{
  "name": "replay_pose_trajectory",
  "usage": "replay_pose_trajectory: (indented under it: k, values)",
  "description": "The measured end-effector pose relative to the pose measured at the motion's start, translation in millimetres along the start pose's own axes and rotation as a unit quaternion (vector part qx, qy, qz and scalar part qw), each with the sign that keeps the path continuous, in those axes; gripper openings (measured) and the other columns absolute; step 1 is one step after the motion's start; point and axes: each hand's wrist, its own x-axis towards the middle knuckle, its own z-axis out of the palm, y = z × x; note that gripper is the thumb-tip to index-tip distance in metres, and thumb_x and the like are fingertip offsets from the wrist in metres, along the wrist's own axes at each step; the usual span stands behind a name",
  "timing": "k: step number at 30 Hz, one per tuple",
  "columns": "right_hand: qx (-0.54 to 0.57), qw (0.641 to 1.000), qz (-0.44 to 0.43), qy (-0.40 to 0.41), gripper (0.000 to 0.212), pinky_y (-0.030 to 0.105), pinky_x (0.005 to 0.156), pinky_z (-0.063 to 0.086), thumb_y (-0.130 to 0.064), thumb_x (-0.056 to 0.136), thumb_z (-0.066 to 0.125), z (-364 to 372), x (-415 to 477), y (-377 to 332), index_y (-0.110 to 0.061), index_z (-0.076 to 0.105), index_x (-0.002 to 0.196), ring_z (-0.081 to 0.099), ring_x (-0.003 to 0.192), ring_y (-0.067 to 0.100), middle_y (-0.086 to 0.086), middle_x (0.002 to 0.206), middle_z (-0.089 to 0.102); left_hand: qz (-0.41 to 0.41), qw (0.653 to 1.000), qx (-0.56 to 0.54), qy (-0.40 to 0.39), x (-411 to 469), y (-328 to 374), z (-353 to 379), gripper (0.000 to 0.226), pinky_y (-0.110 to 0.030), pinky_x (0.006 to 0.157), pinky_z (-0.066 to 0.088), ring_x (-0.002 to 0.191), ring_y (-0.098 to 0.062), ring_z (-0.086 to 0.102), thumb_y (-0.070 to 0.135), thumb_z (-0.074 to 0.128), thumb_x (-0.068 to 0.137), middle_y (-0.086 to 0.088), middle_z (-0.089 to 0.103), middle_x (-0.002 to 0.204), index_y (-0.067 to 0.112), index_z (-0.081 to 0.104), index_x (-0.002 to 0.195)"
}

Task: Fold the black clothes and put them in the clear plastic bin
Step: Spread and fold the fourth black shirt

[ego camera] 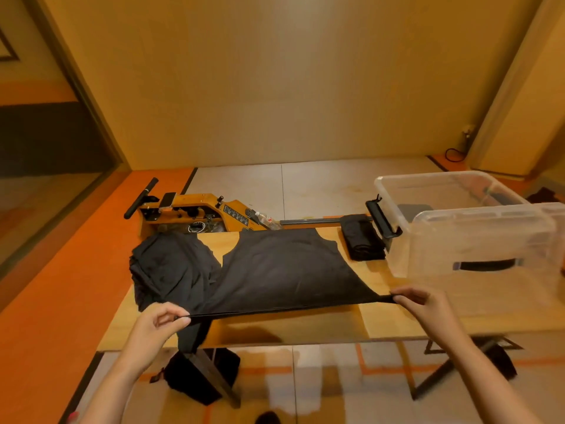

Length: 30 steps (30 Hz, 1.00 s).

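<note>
A black garment (284,270) lies spread across the middle of the wooden table (290,328), its cut-out far end toward the table's far edge. Its near hem is lifted off the tabletop and pulled into a taut line. The left hand (159,324) pinches the hem's left end between thumb and forefinger above the table's near-left part, with its other fingers loosely curled. The right hand (425,304) pinches the right end the same way above the table's near-right part. Below the left hand, a flap of the garment hangs over the table's near edge.

On the table's left side sits a crumpled pile of black clothes (168,267), touching the spread garment. A folded black piece (362,240) rests at the table's far edge, right of the spread garment and just beside the clear plastic bin (477,249). The bin stands on the table's right end. A second clear tub seems to sit behind it, though the see-through walls make this hard to tell.

Behind the table, on the floor, stands a yellow rowing machine (195,209) with a plastic bottle (267,220) lying against it. Under the table's near-left leg sits a black bag (201,374).
</note>
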Motion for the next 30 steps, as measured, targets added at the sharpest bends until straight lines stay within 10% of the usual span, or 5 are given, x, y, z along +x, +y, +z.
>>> replay_pose_trajectory:
  k: [8,13,30]
  values:
    - [-0.017,1.000,0.013,-0.009,0.019,0.019,0.072,0.051,-0.003,0.082,0.071,-13,-74,40,-0.022,0.075,0.084,0.065,0.085,0.000,-0.011,0.082,0.072,-0.086,0.995,-0.034,-0.027,-65,-27,14,0.004,-0.013,0.075,0.047,0.088,-0.013,0.062,-0.002,0.068,0.084,-0.013,0.069,0.095,-0.005,0.067,0.087]
    - [-0.018,1.000,0.005,-0.008,0.019,0.021,0.081,0.047,-0.003,0.083,0.070,-12,-91,45,-0.020,0.075,0.087,0.063,0.089,-0.001,-0.018,0.086,0.071,-0.101,0.994,-0.043,-0.030,-78,-32,15,0.005,-0.043,0.098,0.045,0.096,-0.025,0.064,-0.002,0.069,0.083,-0.016,0.068,0.095,-0.004,0.068,0.087]
    - [0.101,0.994,0.038,0.021,0.014,0.016,0.074,0.052,-0.009,0.085,0.066,7,5,9,-0.018,0.072,0.095,0.066,0.086,0.006,-0.003,0.086,0.073,-0.041,0.999,-0.006,-0.032,30,-10,2,0.004,-0.030,0.088,0.037,0.097,-0.004,0.059,0.005,0.068,0.086,-0.002,0.071,0.098,0.007,0.071,0.088]
